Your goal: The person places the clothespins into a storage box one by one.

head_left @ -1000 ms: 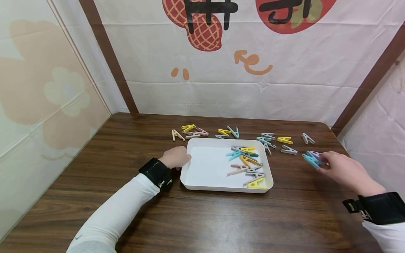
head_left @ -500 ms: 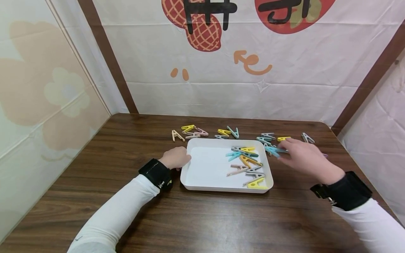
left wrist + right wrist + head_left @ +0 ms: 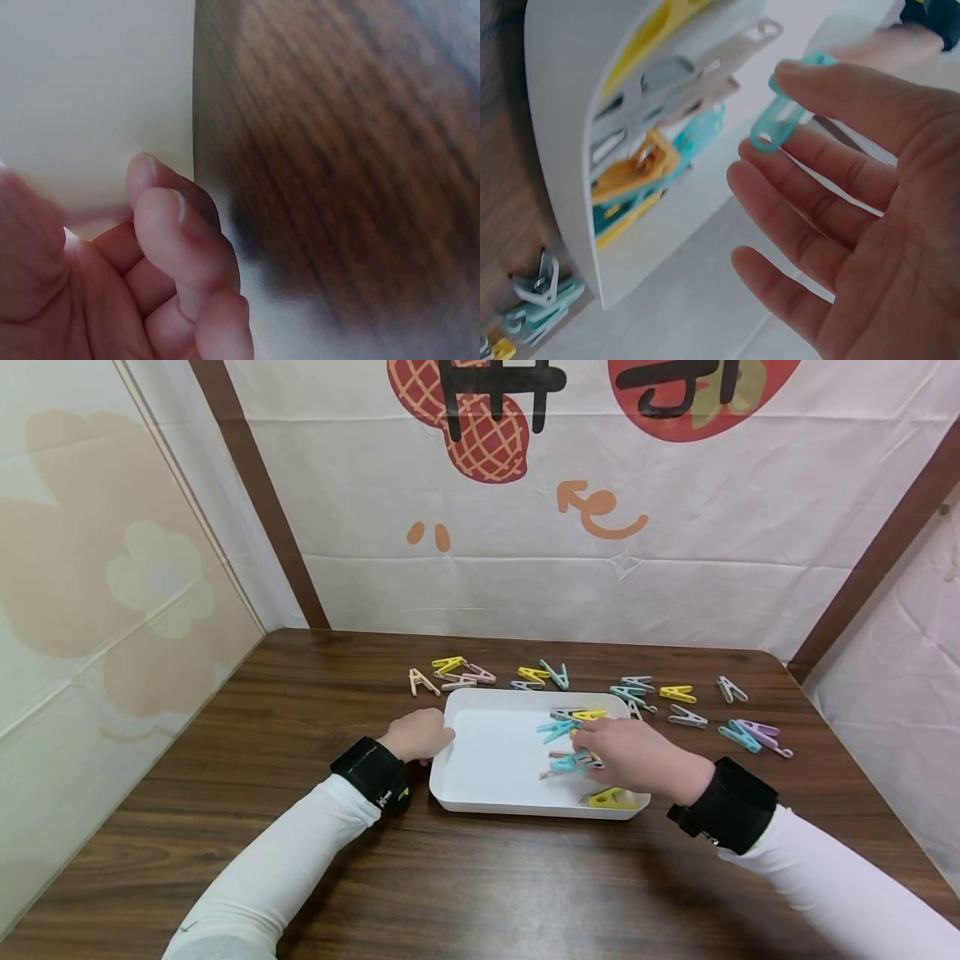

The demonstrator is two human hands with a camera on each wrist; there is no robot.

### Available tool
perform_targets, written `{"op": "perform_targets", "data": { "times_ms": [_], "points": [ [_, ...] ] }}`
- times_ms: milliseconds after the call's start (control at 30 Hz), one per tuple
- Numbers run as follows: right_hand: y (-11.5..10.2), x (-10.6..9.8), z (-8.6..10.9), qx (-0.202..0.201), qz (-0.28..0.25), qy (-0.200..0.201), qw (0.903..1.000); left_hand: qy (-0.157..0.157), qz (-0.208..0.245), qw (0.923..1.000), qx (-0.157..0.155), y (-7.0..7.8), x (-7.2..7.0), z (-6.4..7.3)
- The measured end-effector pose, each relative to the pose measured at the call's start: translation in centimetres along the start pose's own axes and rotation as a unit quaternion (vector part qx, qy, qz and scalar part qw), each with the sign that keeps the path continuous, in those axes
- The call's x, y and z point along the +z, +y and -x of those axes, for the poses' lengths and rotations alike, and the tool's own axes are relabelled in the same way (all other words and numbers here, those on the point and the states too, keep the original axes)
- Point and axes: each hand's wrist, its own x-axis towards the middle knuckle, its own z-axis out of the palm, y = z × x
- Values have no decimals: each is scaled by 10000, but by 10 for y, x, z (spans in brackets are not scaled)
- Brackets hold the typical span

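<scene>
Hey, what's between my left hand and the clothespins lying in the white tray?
In the head view, only the bare floor of the white tray lies between your left hand, at the tray's left edge, and the clothespins on its right side.

head: set high, facing forward and down across table [image 3: 480, 893] and tray [image 3: 487, 760]. left wrist: very close, aimed past left hand [image 3: 161, 277] at tray edge. right wrist: close, aimed across right hand [image 3: 870, 247] into tray. shared, head and right wrist: clothespins [image 3: 634, 176].
</scene>
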Motion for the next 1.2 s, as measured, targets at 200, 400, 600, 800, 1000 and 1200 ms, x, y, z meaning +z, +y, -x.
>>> {"op": "perform_targets", "data": {
  "times_ms": [200, 400, 600, 800, 1000, 1200],
  "points": [
    [-8, 5, -2, -257, -314, -397, 9984, 59, 24, 9999, 128, 1, -3, 5],
    [-9, 9, -4, -295, -738, -666, 9946, 97, -47, 9998, 151, 1, -4, 5],
    [-9, 13, -8, -181, -1064, -998, 9891, 42, -55, 10000, 62, 3, -4, 6],
    [-8, 15, -9, -27, -1110, -1236, 9861, 63, -67, 9999, 46, 4, -4, 7],
    [-6, 13, -7, 222, -1185, -1398, 9828, 44, -61, 10000, 63, 2, -4, 5],
    [-5, 9, -4, 285, -1305, -1303, 9824, 18, -60, 10000, 62, 3, -3, 6]
  ]
}}
